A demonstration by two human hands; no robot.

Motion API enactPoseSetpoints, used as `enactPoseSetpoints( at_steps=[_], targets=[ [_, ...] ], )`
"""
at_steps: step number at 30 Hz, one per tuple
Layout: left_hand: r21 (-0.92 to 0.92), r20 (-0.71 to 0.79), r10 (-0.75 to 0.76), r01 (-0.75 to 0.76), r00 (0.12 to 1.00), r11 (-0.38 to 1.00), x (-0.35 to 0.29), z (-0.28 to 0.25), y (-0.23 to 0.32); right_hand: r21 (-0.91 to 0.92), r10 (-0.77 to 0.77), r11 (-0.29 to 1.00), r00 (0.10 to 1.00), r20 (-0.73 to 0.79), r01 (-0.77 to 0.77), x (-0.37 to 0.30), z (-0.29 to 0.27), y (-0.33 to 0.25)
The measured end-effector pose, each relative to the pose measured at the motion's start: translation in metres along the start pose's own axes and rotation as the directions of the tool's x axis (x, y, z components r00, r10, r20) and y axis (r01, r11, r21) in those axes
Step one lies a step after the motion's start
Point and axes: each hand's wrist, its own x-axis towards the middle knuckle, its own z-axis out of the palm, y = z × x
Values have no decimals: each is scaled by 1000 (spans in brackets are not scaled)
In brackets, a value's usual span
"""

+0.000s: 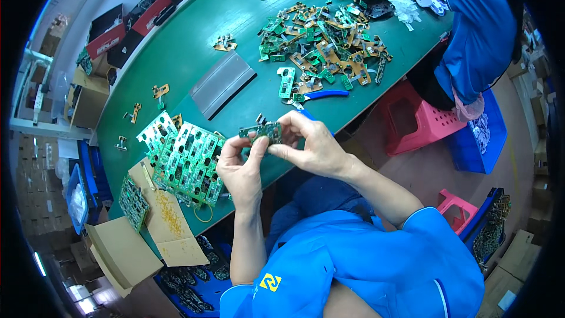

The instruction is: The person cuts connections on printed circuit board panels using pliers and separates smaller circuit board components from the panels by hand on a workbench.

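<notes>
Between my two hands, just above the near edge of the green table, is a small green circuit board with dark parts on it. My left hand pinches its near left side with thumb and fingers. Its right end is gripped by my right hand, whose fingers hide part of it. Beyond my right hand lie pliers with blue handles, beside a pale green board. Left of my hands, large green panels of joined boards lie stacked on the table.
A heap of small green and brown boards covers the far right of the table. A grey flat plate lies mid-table. An open cardboard box stands at lower left. Another person in a blue shirt sits at right near a pink stool.
</notes>
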Motion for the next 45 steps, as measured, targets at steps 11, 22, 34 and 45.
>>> enactPoseSetpoints(
  at_steps=[11, 22, 34, 45],
  targets=[
    [62, -77, 79, -74, 994, 995, -14, 1, -2, -34, -35, 999, 999, -13, 34, -11, 12, 0],
    [373, -49, 394, -349, 918, 860, 7, 5, -23, -198, -164, 972, 970, -179, 128, 1, 31, 12],
    [59, -88, 273, -269, 958, 961, 69, 37, 20, -148, -151, 982, 957, -246, 117, 71, -69, -18],
    [585, 411, 580, -691, 704, 425, 139, 90, 6, -701, -462, 681, 867, -186, 213, 135, -124, -3]
  ],
)
